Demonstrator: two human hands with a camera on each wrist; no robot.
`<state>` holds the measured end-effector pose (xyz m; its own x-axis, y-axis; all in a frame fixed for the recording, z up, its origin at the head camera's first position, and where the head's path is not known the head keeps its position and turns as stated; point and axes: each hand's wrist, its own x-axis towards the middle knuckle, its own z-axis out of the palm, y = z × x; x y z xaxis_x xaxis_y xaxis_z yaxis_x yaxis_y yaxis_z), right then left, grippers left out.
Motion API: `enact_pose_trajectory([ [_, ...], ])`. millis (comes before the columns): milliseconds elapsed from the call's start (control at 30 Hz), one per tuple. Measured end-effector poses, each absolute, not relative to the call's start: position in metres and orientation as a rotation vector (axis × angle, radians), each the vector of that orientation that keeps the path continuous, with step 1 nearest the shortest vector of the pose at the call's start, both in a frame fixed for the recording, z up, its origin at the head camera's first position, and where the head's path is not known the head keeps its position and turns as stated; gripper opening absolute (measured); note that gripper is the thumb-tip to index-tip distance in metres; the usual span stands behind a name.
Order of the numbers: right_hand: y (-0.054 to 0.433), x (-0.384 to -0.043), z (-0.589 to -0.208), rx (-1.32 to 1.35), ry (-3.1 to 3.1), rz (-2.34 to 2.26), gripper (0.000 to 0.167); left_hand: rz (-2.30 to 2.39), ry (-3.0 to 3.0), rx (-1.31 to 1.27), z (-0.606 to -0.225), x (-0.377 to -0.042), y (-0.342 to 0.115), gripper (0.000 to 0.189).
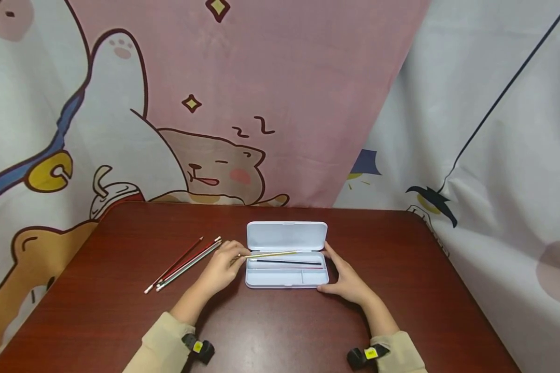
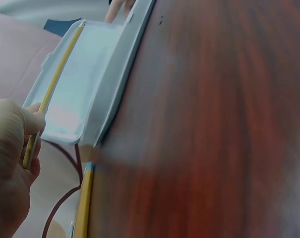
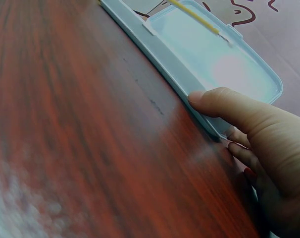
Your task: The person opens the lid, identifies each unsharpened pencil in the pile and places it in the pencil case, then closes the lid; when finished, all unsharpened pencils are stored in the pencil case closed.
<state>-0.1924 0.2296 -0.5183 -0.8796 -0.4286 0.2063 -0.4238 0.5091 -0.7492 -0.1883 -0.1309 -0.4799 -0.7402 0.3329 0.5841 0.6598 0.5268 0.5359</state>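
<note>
your left hand (image 1: 221,267) pinches the yellow pencil (image 1: 275,254), held over the pencil case (image 1: 273,285) just beyond those fingers. your right hand (image 1: 347,280) grips the case's end, thumb and fingers spread, likely steadying it.

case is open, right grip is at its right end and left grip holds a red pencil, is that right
The colour is wrong: the pencil in the left grip is yellow, as the left wrist view shows. The case is open, with the right grip at its right end.
</note>
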Motion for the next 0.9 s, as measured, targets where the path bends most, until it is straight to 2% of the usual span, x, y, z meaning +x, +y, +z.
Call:
enact_pose_trajectory([
  [500,0.229,-0.192,-0.517,-0.77,2.736,-1.333,0.114,-0.982,-2.344,-0.972,-0.492,-0.214,-0.096,0.019],
  [900,0.229,-0.192,-0.517,-0.831,2.741,-1.364,0.114,-0.86,-2.358,-0.995,-0.496,-0.218,-0.085,0.016],
])
